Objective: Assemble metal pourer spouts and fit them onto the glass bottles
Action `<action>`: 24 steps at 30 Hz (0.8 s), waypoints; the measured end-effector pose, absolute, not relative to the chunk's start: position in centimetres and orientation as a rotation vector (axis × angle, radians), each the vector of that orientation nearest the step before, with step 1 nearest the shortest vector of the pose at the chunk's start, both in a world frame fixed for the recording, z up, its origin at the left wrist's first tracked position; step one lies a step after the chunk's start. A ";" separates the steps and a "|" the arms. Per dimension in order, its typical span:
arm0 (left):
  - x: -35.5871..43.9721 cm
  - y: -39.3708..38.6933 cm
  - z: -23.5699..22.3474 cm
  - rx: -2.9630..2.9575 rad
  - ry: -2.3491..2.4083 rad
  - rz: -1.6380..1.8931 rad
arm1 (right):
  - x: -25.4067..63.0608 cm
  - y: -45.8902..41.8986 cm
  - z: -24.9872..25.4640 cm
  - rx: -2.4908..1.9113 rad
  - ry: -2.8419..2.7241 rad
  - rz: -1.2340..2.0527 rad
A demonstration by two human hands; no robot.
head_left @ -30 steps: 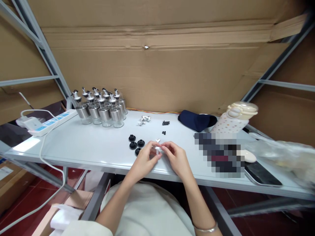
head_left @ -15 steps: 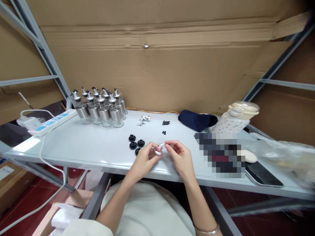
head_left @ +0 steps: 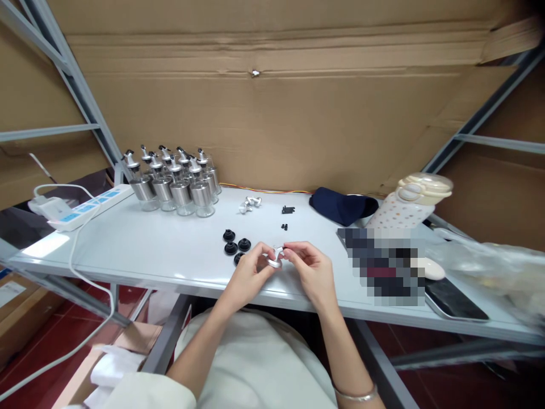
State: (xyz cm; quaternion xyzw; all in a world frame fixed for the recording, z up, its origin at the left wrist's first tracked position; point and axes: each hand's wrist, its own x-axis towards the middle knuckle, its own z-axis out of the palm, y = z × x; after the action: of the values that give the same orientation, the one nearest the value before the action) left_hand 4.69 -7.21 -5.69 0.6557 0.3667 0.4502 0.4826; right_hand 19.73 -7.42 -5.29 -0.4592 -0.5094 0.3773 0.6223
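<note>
My left hand pinches a silver pourer spout by its round base, just above the table's front part. At the narrow end of that spout, the fingertips of my right hand are pressed together; a small dark bit shows there, too small to name. Left of my left hand lie several black ribbed stoppers, one partly covered by the hand. Beyond my hands are two tiny black pieces, a cluster of black flip pieces and a group of silver spouts.
Several glass-and-steel oil bottles with pourers stand at the back left, near a white power strip. A navy cap, a dotted drinking bottle, a phone and a plastic bag occupy the right side.
The silver spout has tilted so its round base lies flatter, and its narrow end meets my right fingertips. Both hands stay nearly in place; the view has shifted slightly.
</note>
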 end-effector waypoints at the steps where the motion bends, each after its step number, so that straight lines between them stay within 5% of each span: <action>1: 4.7 -7.2 -5.7 1.586 0.899 1.101 | 19.7 -7.4 -5.3 -1.058 -1.176 0.865; 24: 4.4 -7.4 -5.2 1.809 0.851 1.068 | 19.9 -7.7 -6.0 -1.000 -1.225 0.957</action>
State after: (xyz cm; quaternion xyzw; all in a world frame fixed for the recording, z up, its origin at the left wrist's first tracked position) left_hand 4.41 -7.36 -5.25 0.7230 0.3401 0.4268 0.4236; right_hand 19.92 -7.66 -5.99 -0.4317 -0.5291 0.4132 0.6025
